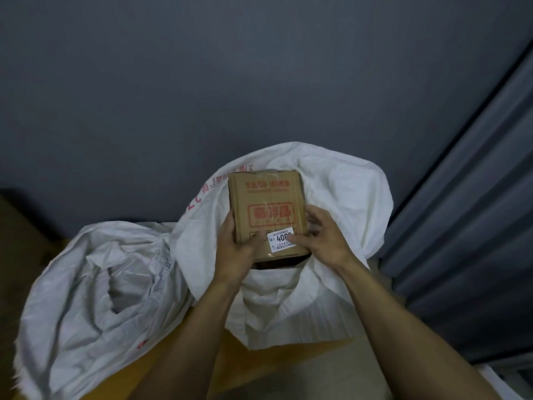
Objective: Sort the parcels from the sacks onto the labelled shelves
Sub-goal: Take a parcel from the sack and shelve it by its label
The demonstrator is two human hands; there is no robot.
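Cardboard parcel (266,215) in head view held above the open white sack (346,203), left hand (235,246) fingers curled round its left edge, right hand (323,238) clamped on the right w/ thumb over part of the label (281,241); I'd guess misread no. = wrong shelf.

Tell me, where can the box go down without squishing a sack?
Bare brown surface lies between the crumpled sack and the open sack, under the forearms. Crowded behind: the sacks touch, and the left hand and right hand hold the cardboard box there.
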